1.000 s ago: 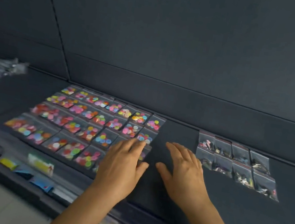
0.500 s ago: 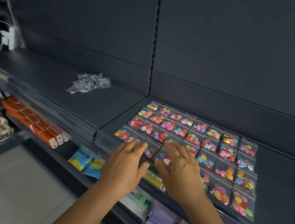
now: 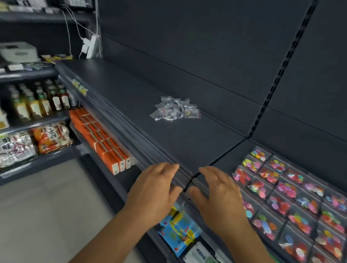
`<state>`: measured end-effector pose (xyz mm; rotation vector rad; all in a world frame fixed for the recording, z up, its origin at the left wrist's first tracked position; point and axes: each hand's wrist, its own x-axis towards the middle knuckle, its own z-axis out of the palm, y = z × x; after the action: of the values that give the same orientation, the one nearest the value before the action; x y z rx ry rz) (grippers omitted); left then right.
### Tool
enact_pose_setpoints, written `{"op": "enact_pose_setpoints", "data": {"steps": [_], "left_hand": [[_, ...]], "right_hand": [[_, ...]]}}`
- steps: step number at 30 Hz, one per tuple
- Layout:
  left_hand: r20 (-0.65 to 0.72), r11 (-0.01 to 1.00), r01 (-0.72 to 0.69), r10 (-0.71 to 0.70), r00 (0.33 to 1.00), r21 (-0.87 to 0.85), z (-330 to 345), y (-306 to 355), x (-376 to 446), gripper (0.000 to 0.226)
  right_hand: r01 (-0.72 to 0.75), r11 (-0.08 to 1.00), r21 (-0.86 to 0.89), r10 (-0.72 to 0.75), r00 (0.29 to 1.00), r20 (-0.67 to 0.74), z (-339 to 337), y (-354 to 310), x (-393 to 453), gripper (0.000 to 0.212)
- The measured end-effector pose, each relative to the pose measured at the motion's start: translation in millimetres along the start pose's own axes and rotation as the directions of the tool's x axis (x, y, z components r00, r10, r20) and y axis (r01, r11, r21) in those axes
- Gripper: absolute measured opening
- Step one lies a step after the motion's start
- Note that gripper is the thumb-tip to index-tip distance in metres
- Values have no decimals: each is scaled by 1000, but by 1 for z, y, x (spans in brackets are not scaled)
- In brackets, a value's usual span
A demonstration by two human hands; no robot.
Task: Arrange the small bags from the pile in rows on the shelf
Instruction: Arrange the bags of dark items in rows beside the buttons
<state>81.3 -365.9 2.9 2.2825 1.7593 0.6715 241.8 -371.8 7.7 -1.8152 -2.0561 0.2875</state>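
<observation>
A loose pile of small clear bags (image 3: 176,110) lies on the dark shelf (image 3: 127,100), near its back wall. To the right, several rows of small bags filled with coloured discs (image 3: 305,213) lie flat on the adjoining shelf section. My left hand (image 3: 154,191) and my right hand (image 3: 217,197) hover side by side over the shelf's front edge, at the seam between the two sections. Both hands are empty with fingers spread, well short of the pile.
Orange boxes (image 3: 101,142) and blue snack packs (image 3: 178,231) fill the shelf below. Another shelving unit on the left holds bottles (image 3: 40,100), tubs and packets. White cables and a plug strip (image 3: 89,47) hang at the back corner. Grey floor (image 3: 35,211) lies below.
My view has swung left, away from the arranged rows toward the pile. Both hands moved left off the coloured bags to the shelf's front edge, still empty.
</observation>
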Motion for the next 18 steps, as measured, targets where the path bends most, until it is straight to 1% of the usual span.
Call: {"op": "enact_pose_setpoints", "data": {"steps": [4,8,13,18], "left_hand": [[-1,1000,15,-15,1000,-5,-1,-40,38,56],[16,1000,0,0,1000,-7,0,-75,89,56],[44,1000,-22,22,999,9,1,-111,155,56],[63,1000,-19,19,998,4,3,-144,201,54]], "right_hand": [[12,1000,-11,-12,1000,-6,17,-15,49,57],[12,1000,-6,-12,1000,3,35,-27,107,56],[-9,1000,8,9,1000,5,52,-37,172,55],[-29,1000,-4,29,1000,7,64,-42,223,53]]}}
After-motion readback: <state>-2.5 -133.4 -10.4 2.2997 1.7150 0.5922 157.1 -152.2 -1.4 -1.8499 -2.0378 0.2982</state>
